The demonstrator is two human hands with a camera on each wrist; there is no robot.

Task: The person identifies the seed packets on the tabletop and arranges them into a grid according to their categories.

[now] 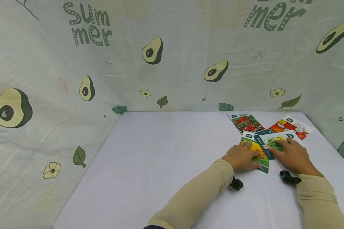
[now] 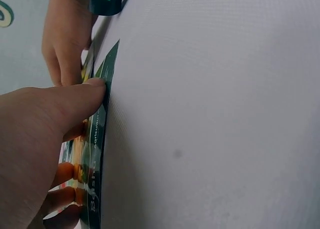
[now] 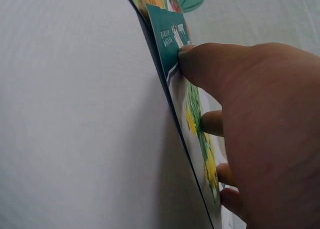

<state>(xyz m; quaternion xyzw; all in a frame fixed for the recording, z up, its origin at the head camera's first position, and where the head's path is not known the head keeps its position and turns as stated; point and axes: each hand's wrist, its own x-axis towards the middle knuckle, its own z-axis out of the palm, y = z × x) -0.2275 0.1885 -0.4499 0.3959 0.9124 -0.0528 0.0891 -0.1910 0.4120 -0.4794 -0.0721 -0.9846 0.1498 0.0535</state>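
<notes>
Several seed packets lie overlapping at the right of the table. My left hand (image 1: 242, 156) rests on a green packet with yellow blooms (image 1: 261, 152); its thumb and fingers touch the printed face in the left wrist view. Beside it, my right hand (image 1: 293, 156) lies over a white packet with green leaves and yellow flowers (image 1: 275, 142). In the right wrist view, the thumb presses on this packet's dark green end strip (image 3: 170, 36), with fingertips along the picture. The white packet's strip meets the yellow packet's edge. My right palm hides part of the white packet.
Behind these lie a packet with red flowers (image 1: 248, 123) and another with orange, red and white blooms (image 1: 289, 127). The white table (image 1: 149, 152) extends to the left. A cloth printed with avocados (image 1: 152, 51) hangs behind. Dark wrist devices (image 1: 289, 178) sit under both wrists.
</notes>
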